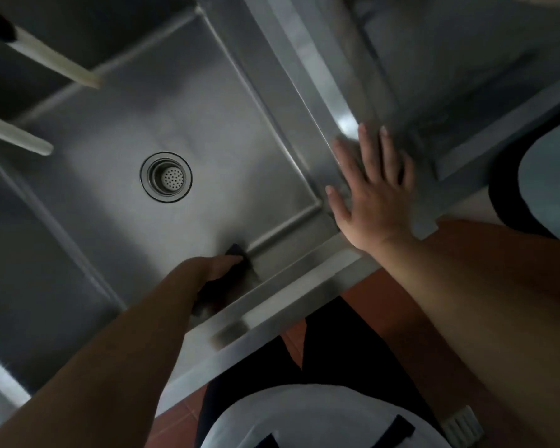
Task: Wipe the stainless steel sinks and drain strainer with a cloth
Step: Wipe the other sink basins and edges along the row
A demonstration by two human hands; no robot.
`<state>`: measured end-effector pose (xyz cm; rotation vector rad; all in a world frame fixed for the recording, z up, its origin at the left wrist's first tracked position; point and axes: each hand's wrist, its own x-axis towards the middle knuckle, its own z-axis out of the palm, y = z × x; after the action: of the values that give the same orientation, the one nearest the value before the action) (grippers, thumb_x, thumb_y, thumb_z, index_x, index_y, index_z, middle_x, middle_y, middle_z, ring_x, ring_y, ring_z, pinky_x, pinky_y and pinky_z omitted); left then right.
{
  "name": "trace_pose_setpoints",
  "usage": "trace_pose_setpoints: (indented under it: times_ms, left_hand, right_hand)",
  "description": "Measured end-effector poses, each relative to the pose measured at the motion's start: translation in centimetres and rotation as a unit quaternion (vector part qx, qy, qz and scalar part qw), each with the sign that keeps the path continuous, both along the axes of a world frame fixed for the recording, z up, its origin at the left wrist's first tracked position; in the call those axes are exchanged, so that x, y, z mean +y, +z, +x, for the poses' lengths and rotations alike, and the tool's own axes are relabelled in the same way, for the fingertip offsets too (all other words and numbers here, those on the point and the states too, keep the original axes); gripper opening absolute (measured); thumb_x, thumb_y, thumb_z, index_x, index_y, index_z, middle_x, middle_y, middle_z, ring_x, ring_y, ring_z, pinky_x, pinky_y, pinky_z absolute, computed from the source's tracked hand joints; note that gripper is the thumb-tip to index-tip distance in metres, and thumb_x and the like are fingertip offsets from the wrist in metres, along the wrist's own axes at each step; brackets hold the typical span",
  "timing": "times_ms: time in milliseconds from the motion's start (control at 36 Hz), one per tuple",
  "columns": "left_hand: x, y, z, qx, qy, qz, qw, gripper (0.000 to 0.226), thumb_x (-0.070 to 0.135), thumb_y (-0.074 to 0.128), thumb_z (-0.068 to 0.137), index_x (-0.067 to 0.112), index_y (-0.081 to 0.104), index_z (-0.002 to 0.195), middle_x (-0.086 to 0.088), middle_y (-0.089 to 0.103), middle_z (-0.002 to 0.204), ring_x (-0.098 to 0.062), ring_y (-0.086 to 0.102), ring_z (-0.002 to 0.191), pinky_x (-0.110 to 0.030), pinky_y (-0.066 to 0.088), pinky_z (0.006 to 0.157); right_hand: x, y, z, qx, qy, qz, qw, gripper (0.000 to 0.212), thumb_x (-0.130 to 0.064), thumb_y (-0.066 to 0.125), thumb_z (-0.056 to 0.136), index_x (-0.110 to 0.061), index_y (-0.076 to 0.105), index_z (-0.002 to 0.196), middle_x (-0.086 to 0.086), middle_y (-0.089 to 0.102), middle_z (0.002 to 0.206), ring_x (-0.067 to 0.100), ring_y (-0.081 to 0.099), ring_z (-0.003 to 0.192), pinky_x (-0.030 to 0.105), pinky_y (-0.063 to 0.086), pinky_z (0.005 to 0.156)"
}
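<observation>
Cloth (pixel 236 253) gripped in left hand (pixel 214 270) fingers against sink (pixel 207 118) wall — right hand (pixel 372 192) flat, fingers spread.

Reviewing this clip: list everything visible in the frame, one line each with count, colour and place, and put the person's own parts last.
sink basin: 1, grey stainless steel, centre of frame
drain strainer: 1, steel with perforated cap, in the basin floor
neighbouring basin: 1, grey steel, upper right past the divider
cloth: 1, dark, at the basin's near wall, under the left hand
pale spouts or handles: 2, off-white, upper left over the basin; too blurred to identify
floor tiles: reddish brown, below the sink's front edge
left hand: 1, grips the cloth inside the basin
right hand: 1, fingers spread flat on the divider rim
clothing: white top, dark trousers, bottom centre
</observation>
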<state>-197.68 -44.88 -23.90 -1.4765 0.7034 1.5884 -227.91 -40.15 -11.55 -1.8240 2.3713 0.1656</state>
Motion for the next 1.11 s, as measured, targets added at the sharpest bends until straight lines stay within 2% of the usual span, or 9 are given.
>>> trace_pose_setpoints:
  times_ms: [111,250,361,583,722,833,944,1028,1111]
  left_hand:
    - [-0.7,1.7,-4.5,0.061,0.050,0.002,0.997,0.059,0.053,0.044,0.100,0.004,0.057,0.130,-0.011,0.061,0.088,-0.024,0.058,0.074,-0.028,0.046,0.066]
    - [-2.2,3.6,-14.4,0.254,0.125,0.023,0.959,0.057,0.059,0.056,0.089,0.019,0.062,0.129,-0.015,0.068,0.122,-0.034,0.064,0.114,-0.047,0.045,0.106]
    - [-2.9,2.9,-17.5,0.254,0.086,0.014,0.963,0.056,0.067,0.054,0.084,0.024,0.072,0.113,-0.008,0.073,0.113,-0.027,0.070,0.105,-0.046,0.049,0.103]
    - [-2.3,3.8,-16.1,0.279,0.077,0.030,0.957,0.052,0.058,0.046,0.096,0.025,0.056,0.135,-0.007,0.068,0.124,-0.028,0.065,0.115,-0.051,0.044,0.108]
    - [-2.2,9.3,-11.4,0.292,0.011,0.004,0.956,0.046,0.062,0.041,0.095,0.030,0.060,0.121,0.015,0.072,0.098,0.007,0.067,0.087,-0.006,0.047,0.079]
    - [-0.9,12.0,-8.0,0.297,0.043,-0.038,0.953,0.052,0.064,0.045,0.085,0.051,0.044,0.136,0.010,0.049,0.146,-0.011,0.042,0.136,-0.036,0.025,0.119]
    - [-1.1,12.5,-8.9,0.263,0.088,0.002,0.961,0.031,0.053,0.040,0.100,0.045,0.060,0.122,0.017,0.061,0.131,-0.001,0.056,0.120,-0.012,0.038,0.100]
    - [-1.5,11.6,-11.9,0.246,0.120,-0.021,0.962,0.047,0.053,0.036,0.102,0.026,0.058,0.134,0.005,0.068,0.123,-0.011,0.064,0.110,-0.026,0.045,0.098]
    - [-2.3,10.8,-16.2,0.259,0.296,0.007,0.919,0.050,0.041,0.037,0.105,0.007,0.055,0.136,-0.015,0.066,0.128,-0.029,0.060,0.123,-0.042,0.040,0.112]
  right_hand:
    - [-0.2,0.2,-0.1,-0.009,-0.004,-0.003,1.000,0.068,-0.057,0.033,0.098,-0.035,0.010,0.158,0.001,0.004,0.167,0.031,0.005,0.153,0.057,0.019,0.116]
    - [-0.2,0.2,0.0,-0.006,-0.001,-0.006,1.000,0.068,-0.053,0.035,0.098,-0.034,0.010,0.158,0.001,0.006,0.167,0.030,0.005,0.153,0.056,0.018,0.116]
    - [-0.1,0.1,-0.1,-0.002,0.000,-0.006,1.000,0.068,-0.050,0.035,0.097,-0.035,0.010,0.158,0.000,0.003,0.168,0.030,0.003,0.154,0.056,0.016,0.117]
    - [-0.1,0.2,-0.2,-0.007,-0.001,0.004,1.000,0.070,-0.049,0.037,0.096,-0.034,0.009,0.159,0.001,0.000,0.168,0.030,0.001,0.154,0.056,0.016,0.116]
    - [-0.2,0.1,-0.1,-0.012,0.000,0.009,1.000,0.068,-0.051,0.032,0.098,-0.034,0.008,0.159,0.000,-0.001,0.168,0.029,0.001,0.154,0.055,0.016,0.116]
    - [-0.3,0.1,-0.2,-0.023,-0.002,0.018,1.000,0.067,-0.052,0.029,0.099,-0.033,0.007,0.159,0.000,-0.003,0.168,0.029,-0.001,0.154,0.056,0.019,0.116]
    - [-0.4,0.4,-0.3,-0.032,0.003,0.028,0.999,0.064,-0.052,0.024,0.100,-0.032,0.008,0.159,0.002,-0.001,0.168,0.030,0.001,0.154,0.057,0.017,0.116]
    - [-0.3,0.6,-0.2,-0.030,0.003,0.028,0.999,0.062,-0.052,0.022,0.101,-0.032,0.010,0.159,0.002,0.003,0.168,0.030,0.002,0.154,0.057,0.017,0.116]
    - [-0.3,0.6,-0.2,-0.030,0.000,0.024,0.999,0.061,-0.051,0.023,0.102,-0.033,0.011,0.159,0.002,0.005,0.168,0.029,0.003,0.154,0.056,0.017,0.116]
